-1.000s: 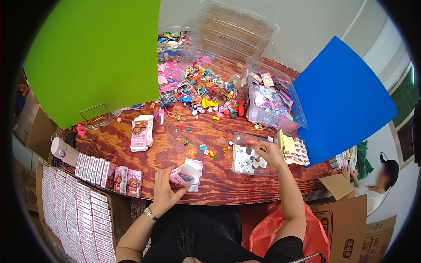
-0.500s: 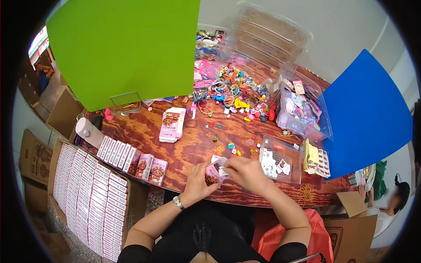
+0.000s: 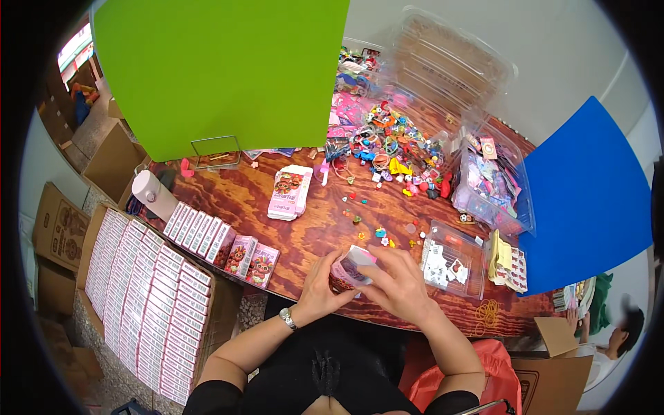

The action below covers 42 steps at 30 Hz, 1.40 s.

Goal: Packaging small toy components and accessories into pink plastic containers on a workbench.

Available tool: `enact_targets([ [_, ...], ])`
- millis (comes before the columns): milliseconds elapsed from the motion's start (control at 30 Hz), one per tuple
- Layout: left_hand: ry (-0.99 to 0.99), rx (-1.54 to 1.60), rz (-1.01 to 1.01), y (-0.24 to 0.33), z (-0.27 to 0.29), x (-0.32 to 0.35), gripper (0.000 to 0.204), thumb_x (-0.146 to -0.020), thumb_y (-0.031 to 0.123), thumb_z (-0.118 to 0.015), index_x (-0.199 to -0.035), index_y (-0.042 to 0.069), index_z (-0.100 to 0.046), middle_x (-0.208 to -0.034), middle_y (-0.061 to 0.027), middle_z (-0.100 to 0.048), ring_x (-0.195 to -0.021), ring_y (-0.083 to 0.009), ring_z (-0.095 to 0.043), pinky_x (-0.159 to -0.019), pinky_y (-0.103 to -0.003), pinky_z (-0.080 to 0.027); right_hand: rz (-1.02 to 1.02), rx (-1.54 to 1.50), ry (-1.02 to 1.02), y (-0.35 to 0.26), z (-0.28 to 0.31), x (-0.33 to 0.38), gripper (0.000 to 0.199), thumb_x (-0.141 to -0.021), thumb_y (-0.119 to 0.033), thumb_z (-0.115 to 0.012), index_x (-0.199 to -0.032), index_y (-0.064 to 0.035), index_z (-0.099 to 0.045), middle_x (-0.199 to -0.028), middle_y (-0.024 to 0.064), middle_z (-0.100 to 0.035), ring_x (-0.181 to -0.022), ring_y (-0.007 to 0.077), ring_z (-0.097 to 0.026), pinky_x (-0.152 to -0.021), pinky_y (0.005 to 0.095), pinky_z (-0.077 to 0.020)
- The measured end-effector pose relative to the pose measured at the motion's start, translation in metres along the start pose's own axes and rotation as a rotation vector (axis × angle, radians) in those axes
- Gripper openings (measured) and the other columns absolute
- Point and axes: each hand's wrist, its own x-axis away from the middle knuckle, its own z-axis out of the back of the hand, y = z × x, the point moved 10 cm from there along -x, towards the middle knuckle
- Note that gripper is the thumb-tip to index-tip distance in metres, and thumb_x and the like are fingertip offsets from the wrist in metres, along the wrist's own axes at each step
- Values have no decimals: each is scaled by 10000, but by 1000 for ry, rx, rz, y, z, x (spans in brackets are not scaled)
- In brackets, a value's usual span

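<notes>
Close to the table's front edge, a small pink cardboard box (image 3: 343, 275) is held tilted with its top end open. My left hand (image 3: 315, 290) wraps round its left side, thumb along the bottom. The fingers of my right hand (image 3: 401, 289) curl over the right side and rim of the same box; what is inside it cannot be made out. Just right of that hand lies a clear plastic tray (image 3: 472, 283) with small white packets in it. A stack of flattened pink boxes (image 3: 289, 192) rests farther back, left of centre.
Finished-looking pink boxes (image 3: 200, 232) stand in a row on the left, beside a pale pink bottle (image 3: 149, 190). A carton (image 3: 221, 304) packed with boxes sits below. Behind are a trinket heap (image 3: 394, 149), a clear bin (image 3: 529, 207), and green (image 3: 221, 76) and blue (image 3: 588, 200) boards.
My right hand has come down from above the opening onto the box's right side. The white piece at its fingertips no longer shows. The whole view has shifted slightly.
</notes>
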Motion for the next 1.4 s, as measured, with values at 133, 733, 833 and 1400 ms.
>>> enact_targets([
  [133, 89, 161, -155, -3, 6, 15, 933, -687, 158, -914, -1443, 40, -381, -1345, -227, -564, -1181, -380, -601, -976, -455, -496, 24, -46, 238, 0, 18, 33, 419, -722, -163, -877, -1087, -93, -683, -1242, 181, -605, -1062, 352, -630, -845, 428, -548],
  [733, 138, 73, -593, 52, 38, 14, 904, -678, 151, -936, -1387, 135, -376, -1368, -285, -548, -1153, -421, -645, -901, -472, -574, 163, -66, 223, -32, -7, 40, 416, -718, -112, -831, -1123, -97, -735, -1201, 116, -667, -872, 253, -683, -742, 343, -566],
  [833, 138, 30, -583, 49, 40, 16, 881, -675, 146, -935, -1376, 125, -402, -1360, -278, -555, -1153, -422, -642, -901, -475, -572, 151, -150, 205, -30, -3, 33, 379, -754, -80, -801, -1125, -73, -726, -1150, 140, -675, -847, 274, -685, -718, 359, -567],
  [1400, 57, -110, -291, 2, 41, 15, 909, -667, 153, -932, -1412, 57, -421, -1297, -201, -600, -1162, -380, -615, -973, -448, -514, -590, 159, 10, 303, -144, -35, 303, -878, -259, -729, -1122, -81, -715, -993, 147, -736, -922, 349, -694, -841, 479, -551],
])
